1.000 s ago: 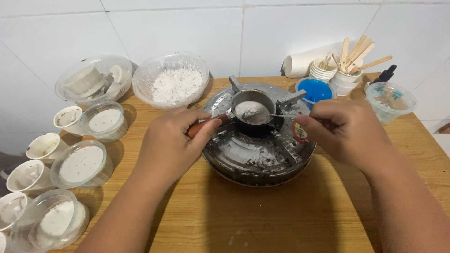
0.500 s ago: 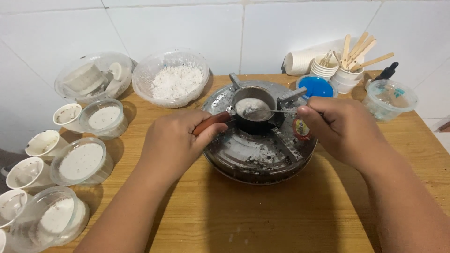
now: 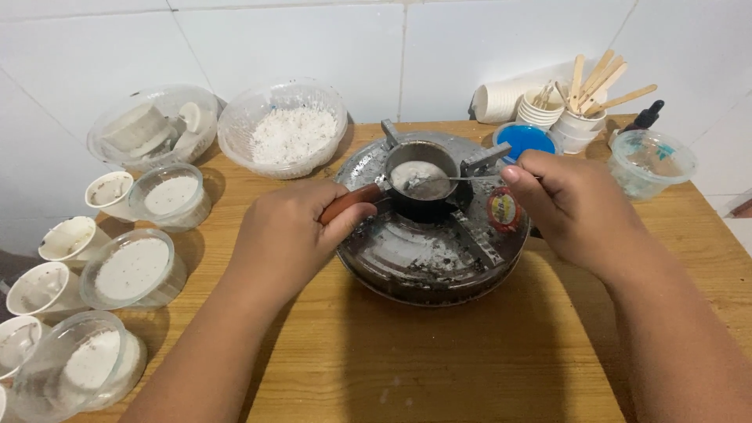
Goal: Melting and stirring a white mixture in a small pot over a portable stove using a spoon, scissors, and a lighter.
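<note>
Your left hand (image 3: 286,235) is closed around the reddish handle of the small pan (image 3: 423,184), which sits on the round burner (image 3: 435,251) at the counter's (image 3: 439,360) middle. Your right hand (image 3: 576,207) pinches a thin spoon (image 3: 446,179); since a second ago it has drifted slightly farther, the bowl seemingly stirring the pale melt.

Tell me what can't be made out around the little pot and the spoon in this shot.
- Head view: the pot handle mostly hidden inside the left hand.
- Spoon handle end covered by the right hand fingers.
- Pot contents: pale, too small to identify.
- Containers at lower left cut off by the frame edge.
</note>
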